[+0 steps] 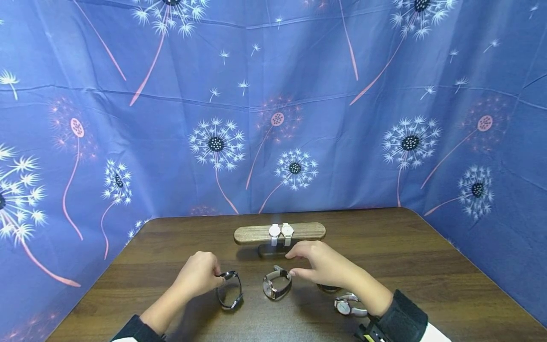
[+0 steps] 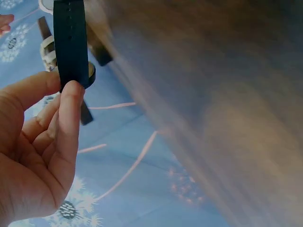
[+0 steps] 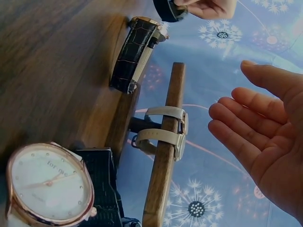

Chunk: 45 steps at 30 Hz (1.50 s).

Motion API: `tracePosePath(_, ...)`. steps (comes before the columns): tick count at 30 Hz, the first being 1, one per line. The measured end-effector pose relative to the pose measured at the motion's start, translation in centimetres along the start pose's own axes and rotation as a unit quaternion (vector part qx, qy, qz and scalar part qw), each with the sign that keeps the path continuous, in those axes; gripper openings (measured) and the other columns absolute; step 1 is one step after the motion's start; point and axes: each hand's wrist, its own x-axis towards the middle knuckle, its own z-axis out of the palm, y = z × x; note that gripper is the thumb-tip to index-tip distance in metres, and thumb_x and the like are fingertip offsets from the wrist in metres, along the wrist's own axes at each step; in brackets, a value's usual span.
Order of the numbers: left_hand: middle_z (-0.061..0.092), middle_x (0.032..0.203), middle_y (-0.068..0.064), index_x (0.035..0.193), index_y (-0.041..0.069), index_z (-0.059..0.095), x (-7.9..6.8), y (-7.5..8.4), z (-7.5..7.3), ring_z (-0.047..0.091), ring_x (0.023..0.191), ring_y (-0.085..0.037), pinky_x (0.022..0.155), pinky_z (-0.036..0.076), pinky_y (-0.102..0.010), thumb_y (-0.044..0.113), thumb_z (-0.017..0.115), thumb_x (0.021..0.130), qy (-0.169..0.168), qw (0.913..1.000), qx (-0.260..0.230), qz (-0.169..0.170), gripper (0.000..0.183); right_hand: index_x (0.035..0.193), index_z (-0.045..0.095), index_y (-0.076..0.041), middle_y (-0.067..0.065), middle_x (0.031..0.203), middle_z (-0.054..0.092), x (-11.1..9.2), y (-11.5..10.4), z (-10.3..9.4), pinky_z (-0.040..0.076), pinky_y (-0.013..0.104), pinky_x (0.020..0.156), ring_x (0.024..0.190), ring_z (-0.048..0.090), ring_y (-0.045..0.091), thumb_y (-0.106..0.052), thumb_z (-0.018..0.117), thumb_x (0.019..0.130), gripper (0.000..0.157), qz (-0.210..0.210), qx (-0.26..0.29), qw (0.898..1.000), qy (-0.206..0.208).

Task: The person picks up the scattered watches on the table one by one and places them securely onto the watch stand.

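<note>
"Head view, go. Left hand (image 1: 198, 274), what's it got?"

"Black watch (image 2: 71, 47), pinched between thumb and fingertips, other fingers bent in. Strap makes a loop just right of the hand, left of the textured watch (image 3: 135, 54), which sits on the table (image 1: 367, 247). Can't tell if the loop's low end touches wood."

"Right hand (image 1: 318, 261)?"

"Holding nothing. Thumb and fingers well apart, fingers slightly bent. Head view puts it just beside the textured watch; right wrist view shows a gap. Wooden stand (image 1: 252, 234) with two pale watches (image 1: 287, 231) is beyond."

"Handling notes for the black one, quick."

"Light, I'd guess. Strap looks thin and bendy, should give under a squeeze and flop if let loose. Case ought to be stiff, maybe slippery. Glass probably the fragile bit: treat as scratchable."

"Best hold?"

"Case edges, or the strap right beside the case. Tail end's poor, the case's weight would likely swing. Present pinch seems close to the case, but fingers cover the contact, so I can't mark the exact spot."
</note>
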Motion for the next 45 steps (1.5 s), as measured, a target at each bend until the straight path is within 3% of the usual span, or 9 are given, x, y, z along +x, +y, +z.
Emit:
tracePosePath(7, 0.046, 0.051, 0.017, 0.054, 0.023, 0.053, 0.7, 2.1, -0.7, 0.039, 0.043, -0.001, 0.041, 0.038, -0.021, 0.013, 0.07, 0.064, 0.072, 0.9974, 0.011, 0.003, 0.023, 0.102, 0.063, -0.01, -0.004, 0.098, 0.063, 0.3, -0.2, 0.2, 0.048, 0.029, 0.082, 0.09, 0.057, 0.009, -0.028, 0.064, 0.083, 0.026, -0.001, 0.01, 1.0, 0.012)
tracePosePath(13, 0.039, 0.049, 0.018, 0.054, 0.022, 0.046, 2.0, 4.6, -0.7, 0.034, 0.045, -0.001, 0.039, 0.033, -0.022, 0.015, 0.07, 0.061, 0.161, 0.9854, 0.046, 0.03, 0.026, 0.1, 0.064, -0.01, -0.002, 0.094, 0.064, 1.2, -0.4, 0.1, 0.048, 0.026, 0.078, 0.085, 0.057, 0.008, -0.025, 0.064, 0.083, 0.023, -0.014, 0.021, 0.999, 0.044)
tracePosePath(17, 0.038, 0.049, 0.018, 0.055, 0.023, 0.047, 2.9, 6.1, -0.4, 0.034, 0.045, -0.002, 0.039, 0.033, -0.022, 0.017, 0.07, 0.06, 0.195, 0.977, 0.062, 0.06, 0.025, 0.1, 0.065, -0.011, -0.004, 0.092, 0.064, 1.7, -0.8, 0.0, 0.049, 0.026, 0.077, 0.083, 0.058, 0.009, -0.025, 0.066, 0.081, 0.024, -0.008, 0.025, 0.997, 0.068)
tracePosePath(24, 0.036, 0.047, 0.018, 0.054, 0.023, 0.046, 3.9, 8.0, -0.2, 0.034, 0.044, -0.004, 0.037, 0.03, -0.023, 0.019, 0.069, 0.059, 0.22, 0.9699, 0.062, 0.083, 0.025, 0.097, 0.066, -0.008, -0.001, 0.085, 0.065, 2.2, -1.0, 0.0, 0.052, 0.029, 0.067, 0.074, 0.058, 0.01, -0.026, 0.071, 0.075, 0.028, 0.019, 0.034, 0.994, 0.097)
tracePosePath(29, 0.046, 0.048, 0.016, 0.056, 0.021, 0.051, 4.1, 8.9, -0.3, 0.038, 0.045, -0.001, 0.038, 0.034, -0.021, 0.017, 0.07, 0.06, 0.228, 0.9691, 0.052, 0.078, 0.02, 0.095, 0.066, -0.01, -0.003, 0.081, 0.065, 2.4, -1.2, -0.1, 0.051, 0.026, 0.064, 0.07, 0.057, 0.005, -0.023, 0.071, 0.075, 0.025, 0.077, 0.058, 0.992, 0.081)
tracePosePath(34, 0.048, 0.049, 0.015, 0.056, 0.019, 0.053, 4.0, 9.5, -0.4, 0.037, 0.045, 0.001, 0.039, 0.033, -0.019, 0.017, 0.071, 0.06, 0.235, 0.9687, 0.037, 0.07, 0.019, 0.092, 0.066, -0.009, -0.002, 0.078, 0.064, 2.4, -1.5, 0.1, 0.052, 0.03, 0.062, 0.067, 0.056, 0.002, -0.02, 0.07, 0.076, 0.02, 0.093, 0.089, 0.989, 0.068)
tracePosePath(45, 0.049, 0.05, 0.014, 0.057, 0.019, 0.053, 4.1, 10.3, -0.2, 0.039, 0.047, 0.001, 0.039, 0.035, -0.018, 0.017, 0.07, 0.061, 0.255, 0.9638, 0.035, 0.07, 0.017, 0.075, 0.065, -0.009, -0.008, 0.065, 0.062, 2.6, -1.7, 0.5, 0.047, 0.02, 0.051, 0.056, 0.052, -0.003, -0.011, 0.068, 0.074, 0.004, 0.134, 0.06, 0.977, 0.154)
